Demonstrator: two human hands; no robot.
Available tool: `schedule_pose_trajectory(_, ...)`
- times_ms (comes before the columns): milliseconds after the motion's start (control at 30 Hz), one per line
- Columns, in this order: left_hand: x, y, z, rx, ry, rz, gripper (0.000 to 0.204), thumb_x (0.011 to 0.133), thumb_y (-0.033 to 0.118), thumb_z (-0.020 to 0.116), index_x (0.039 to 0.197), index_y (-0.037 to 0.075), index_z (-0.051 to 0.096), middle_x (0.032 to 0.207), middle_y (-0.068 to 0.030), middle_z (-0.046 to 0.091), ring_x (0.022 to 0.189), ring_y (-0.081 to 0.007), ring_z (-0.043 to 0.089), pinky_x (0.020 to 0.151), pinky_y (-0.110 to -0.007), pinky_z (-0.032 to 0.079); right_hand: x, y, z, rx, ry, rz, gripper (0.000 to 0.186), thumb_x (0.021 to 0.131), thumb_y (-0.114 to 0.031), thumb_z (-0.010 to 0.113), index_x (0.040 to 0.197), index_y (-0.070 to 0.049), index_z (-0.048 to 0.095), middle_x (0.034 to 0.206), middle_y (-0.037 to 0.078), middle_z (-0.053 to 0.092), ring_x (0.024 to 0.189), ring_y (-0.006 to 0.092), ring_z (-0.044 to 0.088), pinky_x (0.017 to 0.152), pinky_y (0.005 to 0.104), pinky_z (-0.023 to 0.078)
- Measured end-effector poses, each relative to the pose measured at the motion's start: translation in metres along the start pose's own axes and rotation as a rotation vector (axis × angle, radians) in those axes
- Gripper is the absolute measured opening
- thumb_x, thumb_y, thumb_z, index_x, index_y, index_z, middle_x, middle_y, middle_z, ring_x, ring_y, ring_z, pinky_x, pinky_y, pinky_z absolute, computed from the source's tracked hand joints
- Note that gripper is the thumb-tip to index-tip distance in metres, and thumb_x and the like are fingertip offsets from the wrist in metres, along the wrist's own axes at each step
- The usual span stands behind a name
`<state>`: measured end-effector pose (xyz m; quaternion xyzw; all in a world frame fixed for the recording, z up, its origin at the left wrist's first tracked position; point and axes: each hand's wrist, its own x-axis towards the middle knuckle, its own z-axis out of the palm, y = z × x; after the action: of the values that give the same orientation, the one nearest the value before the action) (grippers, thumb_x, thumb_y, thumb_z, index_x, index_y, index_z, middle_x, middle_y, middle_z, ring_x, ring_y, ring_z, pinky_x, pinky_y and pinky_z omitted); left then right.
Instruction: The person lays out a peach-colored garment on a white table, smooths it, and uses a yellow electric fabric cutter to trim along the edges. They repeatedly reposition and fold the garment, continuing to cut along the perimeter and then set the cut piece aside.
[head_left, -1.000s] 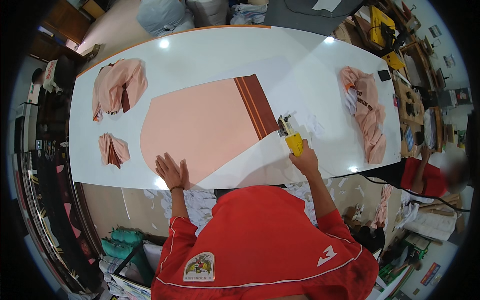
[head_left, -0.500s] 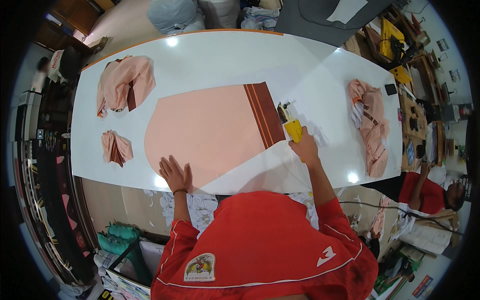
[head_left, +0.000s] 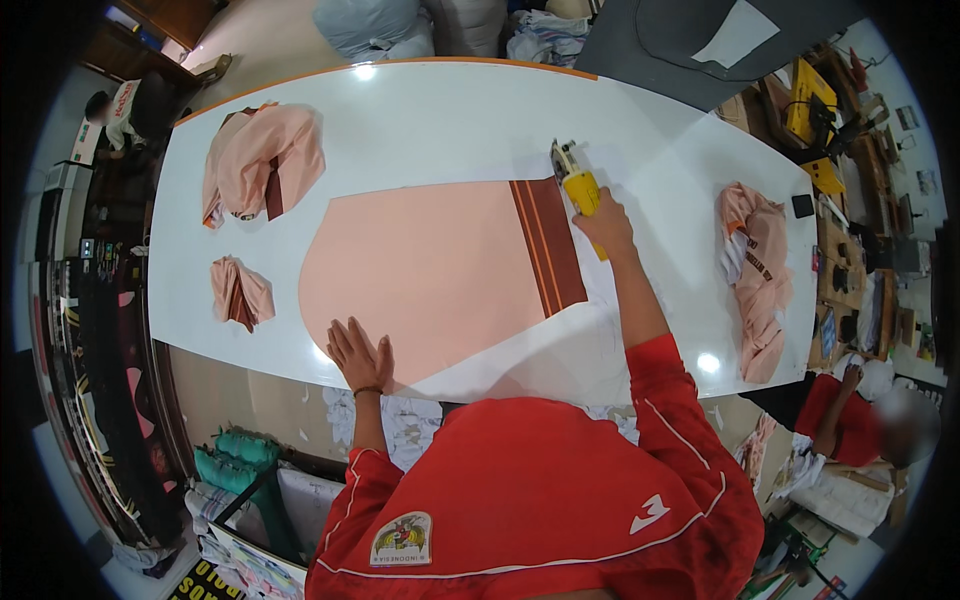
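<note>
A large peach fabric panel (head_left: 430, 265) lies flat on the white table, its left side rounded. Along its right end runs a dark brown band (head_left: 558, 250) with two orange stripes. My left hand (head_left: 358, 358) rests flat on the panel's near left corner, fingers spread. My right hand (head_left: 608, 225) is wrapped round a yellow handheld electric cloth cutter (head_left: 580, 190). The cutter's metal head points away from me, at the far right corner of the brown band; whether its blade touches the cloth I cannot tell.
Crumpled peach cloth pieces lie on the white table (head_left: 450, 120): a big bundle (head_left: 265, 160) and a small one (head_left: 242, 292) at left, a long one (head_left: 757, 280) at right. A small black square (head_left: 802, 206) sits by the right edge. Another person (head_left: 850, 415) is at far right.
My right hand has carried the cutter away from me along the brown band's right edge to its far corner. My left hand stays flat on the panel.
</note>
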<state>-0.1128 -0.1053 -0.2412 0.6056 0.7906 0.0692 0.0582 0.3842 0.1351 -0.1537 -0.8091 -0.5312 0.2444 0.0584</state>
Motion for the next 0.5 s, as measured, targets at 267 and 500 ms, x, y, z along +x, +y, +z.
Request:
schedule_pose_trajectory(267, 0.025, -0.009, 0.014, -0.044, 0.104, -0.004, 0.086, 0.097, 0.054, 0.067, 0.161, 0.005, 0.038, 0.168, -0.0298, 0.026, 0.156, -0.0493, 0.022, 0.127, -0.064, 0.018, 0.085, 0.017, 0.012, 0.283, -0.017, -0.110, 0.069, 0.078, -0.035, 0.085, 0.133, -0.004, 0.059, 0.117, 0.020, 0.073, 0.104, 0.0353, 0.074, 0.088, 0.0475, 0.060)
schedule_pose_trajectory(500, 0.115, 0.077, 0.020, -0.038, 0.027, 0.108, 0.081, 0.100, 0.053, 0.066, 0.159, 0.004, 0.039, 0.166, -0.0306, 0.028, 0.154, -0.0515, 0.023, 0.126, -0.062, 0.020, -0.031, 0.112, 0.004, 0.764, -0.158, 0.082, 0.055, 0.082, -0.016, 0.083, 0.130, -0.002, 0.060, 0.102, 0.011, 0.070, 0.080, 0.0219, 0.073, 0.063, 0.0364, 0.061)
